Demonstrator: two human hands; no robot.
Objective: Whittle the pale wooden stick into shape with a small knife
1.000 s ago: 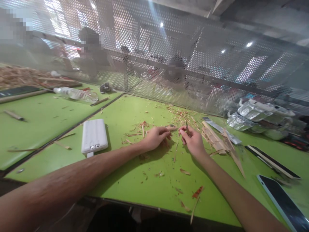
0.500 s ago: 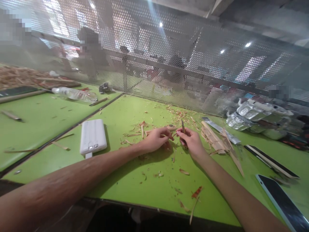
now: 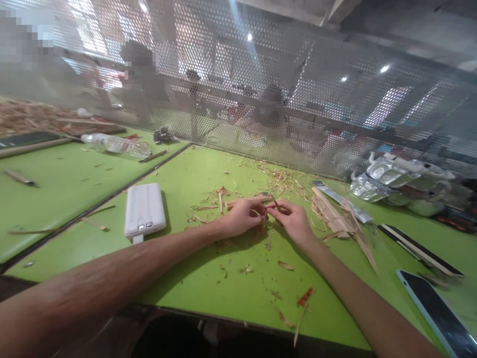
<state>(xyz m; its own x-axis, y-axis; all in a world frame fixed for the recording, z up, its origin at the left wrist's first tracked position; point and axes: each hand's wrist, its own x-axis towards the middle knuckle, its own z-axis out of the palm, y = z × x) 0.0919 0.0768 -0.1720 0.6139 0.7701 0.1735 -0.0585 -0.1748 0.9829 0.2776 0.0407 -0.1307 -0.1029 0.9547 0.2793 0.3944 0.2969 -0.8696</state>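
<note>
My right hand [image 3: 292, 220] is closed around a small carving knife [image 3: 275, 201], its thin dark blade pointing up and to the left. Close beside it, fingertips almost meeting, my left hand [image 3: 243, 217] pinches a small thin piece of wood, mostly hidden by the fingers. Behind the left hand lies a wooden stick [image 3: 233, 203] with a dark end. Wood shavings [image 3: 281, 175] are scattered on the green table [image 3: 194, 283] around both hands.
Left of my hands lies a white power bank [image 3: 144, 209]; a plastic bottle [image 3: 116, 145] is farther back. Split wood pieces [image 3: 330, 211], a ruler-like metal strip [image 3: 345, 203], a phone [image 3: 436, 311] and foil-like packages [image 3: 395, 176] lie to the right. A perforated screen [image 3: 231, 99] closes off the back.
The knife in my right hand has tilted from nearly upright to leaning left, with its blade nearer my left fingers. My left hand has barely moved.
</note>
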